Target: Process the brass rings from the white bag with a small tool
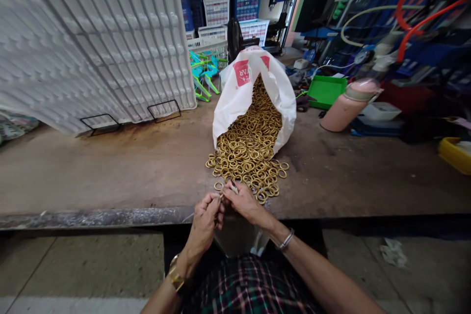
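On the left, a big white sheet (121,34) leans, bumpy and full of long ridges, with thin black wire stands (165,110) at its bottom edge. The brown table (158,167) is flat and scuffed, with a worn front edge.

The left hand (208,213) comes up from below, bent at the wrist, with a shiny gold band (175,277) around it. Its fingers are curled, and the thumb and pointer finger pinch a small gold bit (221,196), too tiny to make out well. Behind, there are blue-green and lime things (209,69).

The right hand (243,201) reaches in from the other side, palm down, fingers bent, right up close to the left one. It grips a little dark and pale tool (234,187). A silver bracelet (286,239) circles that wrist.

Just past the hands, lots of round, smooth, gold-coloured rings (246,157) spill onto the table from a crinkly white bag (287,117). Farther right are a square green tray (327,91), a round pink bottle (340,110) and a yellow tray (454,157).
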Demonstrator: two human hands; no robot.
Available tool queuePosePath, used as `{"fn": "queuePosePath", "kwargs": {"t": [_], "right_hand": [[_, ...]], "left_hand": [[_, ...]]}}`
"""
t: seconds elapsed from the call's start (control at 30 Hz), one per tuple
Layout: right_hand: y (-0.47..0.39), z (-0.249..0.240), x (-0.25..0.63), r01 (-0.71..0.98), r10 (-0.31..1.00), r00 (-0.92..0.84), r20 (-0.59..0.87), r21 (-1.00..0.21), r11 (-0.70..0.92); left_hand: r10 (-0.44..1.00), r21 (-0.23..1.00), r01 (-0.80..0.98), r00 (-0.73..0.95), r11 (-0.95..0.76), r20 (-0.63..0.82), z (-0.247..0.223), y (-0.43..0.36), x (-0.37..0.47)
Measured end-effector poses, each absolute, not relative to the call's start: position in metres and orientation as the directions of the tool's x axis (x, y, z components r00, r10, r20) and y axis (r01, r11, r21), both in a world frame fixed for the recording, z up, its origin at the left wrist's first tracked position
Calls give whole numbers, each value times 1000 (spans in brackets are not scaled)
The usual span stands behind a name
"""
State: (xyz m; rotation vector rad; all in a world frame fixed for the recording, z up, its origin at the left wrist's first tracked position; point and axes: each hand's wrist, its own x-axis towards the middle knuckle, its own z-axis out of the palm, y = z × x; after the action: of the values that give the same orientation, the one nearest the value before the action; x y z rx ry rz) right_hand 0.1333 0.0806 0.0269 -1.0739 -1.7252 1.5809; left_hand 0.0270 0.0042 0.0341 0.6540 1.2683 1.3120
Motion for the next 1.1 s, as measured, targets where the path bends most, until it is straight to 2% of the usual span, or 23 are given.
{"fn": "queuePosePath", "kwargs": {"t": [0.2,0.37,0.63,0.97,1.1], "right_hand": [[79,22,134,198,863,-499,-80,-980,23],[76,20,135,233,865,-501,-3,-963,132],[73,25,137,390,863,-502,62,-874,290],[74,24,136,288,842,-539,20,-935,206],[74,23,137,388,842,-540,23,-880,273]], "left_hand": [[930,888,-389,-167,244,-329,31,0,27],[925,907,-325,-177,267,-336,28,-1,27],[932,924,-244,-140,294,-334,27,-2,22],[938,887,-365,-86,284,-336,27,-6,18],[934,890,-358,-106,283,-340,27,-5,19]]}}
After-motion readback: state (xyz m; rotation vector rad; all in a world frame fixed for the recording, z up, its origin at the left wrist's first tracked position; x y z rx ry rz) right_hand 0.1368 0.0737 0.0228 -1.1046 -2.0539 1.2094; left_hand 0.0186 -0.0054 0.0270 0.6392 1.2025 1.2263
